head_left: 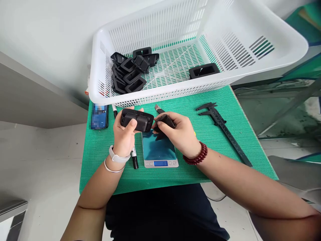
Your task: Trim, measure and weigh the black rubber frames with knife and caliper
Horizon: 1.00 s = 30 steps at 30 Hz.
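Observation:
My left hand (126,135) is closed around a black plastic housing (136,120), a rectangular part with a flanged rim, with the thumb pressed on its raised face. Close beside its right end, my right hand (178,132) pinches a small dark piece (164,121) between thumb and fingers. Its kind is unclear, since the fingers cover part of it. Whether it touches the housing I cannot tell. Below both hands lies a digital scale (160,150) with a shiny blue-green plate and a lit display.
A white plastic basket (165,95) at the back holds several black housings (134,75) on its left and one housing (204,70) on its right. Around the green mat (200,174) lie a caliper (225,132), a knife-like tool (158,108), a marker (134,160) and a phone (99,117).

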Tool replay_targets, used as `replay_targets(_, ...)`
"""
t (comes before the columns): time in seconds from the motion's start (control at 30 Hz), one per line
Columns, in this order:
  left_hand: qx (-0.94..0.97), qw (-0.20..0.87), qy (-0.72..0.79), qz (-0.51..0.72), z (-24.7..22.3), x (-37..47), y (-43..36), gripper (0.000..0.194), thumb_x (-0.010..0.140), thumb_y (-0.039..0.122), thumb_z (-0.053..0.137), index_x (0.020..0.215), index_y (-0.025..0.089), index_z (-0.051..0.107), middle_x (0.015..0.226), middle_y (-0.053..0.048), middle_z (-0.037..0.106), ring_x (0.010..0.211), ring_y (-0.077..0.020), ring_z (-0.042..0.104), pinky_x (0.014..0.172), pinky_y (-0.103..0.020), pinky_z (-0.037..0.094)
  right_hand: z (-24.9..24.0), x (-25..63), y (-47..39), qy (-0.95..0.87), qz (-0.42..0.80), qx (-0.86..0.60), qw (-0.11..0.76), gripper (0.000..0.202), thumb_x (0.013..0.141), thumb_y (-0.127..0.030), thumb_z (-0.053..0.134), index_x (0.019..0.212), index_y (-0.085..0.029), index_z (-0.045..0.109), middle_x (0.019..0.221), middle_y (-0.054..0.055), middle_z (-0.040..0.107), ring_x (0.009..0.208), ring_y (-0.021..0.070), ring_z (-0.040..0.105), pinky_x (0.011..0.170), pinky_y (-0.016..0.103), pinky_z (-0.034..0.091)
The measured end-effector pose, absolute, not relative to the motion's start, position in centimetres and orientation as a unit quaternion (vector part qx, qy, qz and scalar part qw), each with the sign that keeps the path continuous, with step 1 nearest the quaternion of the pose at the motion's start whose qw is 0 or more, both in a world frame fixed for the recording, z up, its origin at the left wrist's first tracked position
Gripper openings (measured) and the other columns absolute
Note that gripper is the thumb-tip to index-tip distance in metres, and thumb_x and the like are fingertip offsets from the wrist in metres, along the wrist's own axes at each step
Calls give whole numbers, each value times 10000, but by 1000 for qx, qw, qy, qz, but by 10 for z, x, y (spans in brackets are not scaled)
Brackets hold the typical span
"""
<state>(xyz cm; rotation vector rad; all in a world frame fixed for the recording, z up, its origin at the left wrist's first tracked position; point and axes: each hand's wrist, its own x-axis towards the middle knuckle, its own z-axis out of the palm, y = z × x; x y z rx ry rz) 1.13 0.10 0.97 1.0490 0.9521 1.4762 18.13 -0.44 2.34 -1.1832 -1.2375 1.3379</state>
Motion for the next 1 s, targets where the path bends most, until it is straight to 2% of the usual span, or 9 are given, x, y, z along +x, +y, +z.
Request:
replay_targets(0.1, 433, 516, 394, 625, 10, 11, 1, 383, 780, 465, 755, 1103, 284, 654, 1112, -31, 726, 1219, -282, 647, 929, -411, 611, 23, 181, -4, -474, 577, -465, 475, 146, 789, -297, 661, 825, -216, 546, 656, -8, 667, 582, 164, 671, 542, 300, 574)
replay_targets(0.23, 422, 511, 409, 627, 10, 9, 1, 398, 789, 486, 738, 1125, 294, 641, 1136, -42, 723, 1208, -272, 653, 893, -392, 622, 22, 179, -6, -477, 597, -453, 458, 236, 794, -364, 684, 826, -223, 497, 662, -13, 670, 576, 154, 666, 520, 288, 576)
replay_targets(0.47, 435, 516, 393, 624, 8, 12, 0, 406, 767, 488, 760, 1106, 294, 648, 1129, -27, 724, 1204, -272, 655, 922, -402, 611, 21, 177, -8, -494, 609, -428, 450, 239, 787, -339, 672, 837, -239, 461, 677, -28, 656, 566, 147, 647, 486, 277, 559)
replay_targets(0.57, 448, 510, 386, 624, 7, 13, 0, 406, 767, 487, 761, 1109, 304, 645, 1131, -17, 715, 1229, -281, 639, 959, -421, 595, 20, 178, -8, -525, 573, -450, 440, 183, 794, -309, 651, 842, -234, 490, 680, -25, 660, 566, 146, 637, 510, 279, 537)
replay_targets(0.73, 457, 513, 388, 615, 7, 13, 0, 451, 737, 508, 779, 1110, 294, 645, 1088, -25, 715, 1231, -299, 636, 975, -440, 585, 21, 179, -9, -617, 419, -521, 415, 82, 794, -278, 614, 767, -201, 625, 656, -7, 657, 603, 132, 584, 573, 271, 451)
replay_targets(0.9, 464, 510, 383, 616, 6, 14, 0, 444, 722, 505, 792, 1089, 293, 658, 1044, -22, 717, 1209, -300, 651, 996, -457, 570, 22, 179, -8, -625, 438, -503, 406, 140, 847, -267, 544, 767, -199, 637, 595, -15, 658, 533, 121, 575, 533, 261, 422)
replay_targets(1.0, 459, 508, 387, 618, 5, 14, -1, 441, 728, 501, 789, 1092, 291, 657, 1054, -22, 716, 1212, -302, 649, 1007, -466, 562, 21, 179, -7, -631, 437, -497, 405, 105, 822, -247, 565, 816, -191, 654, 622, -13, 673, 546, 121, 581, 546, 260, 434)
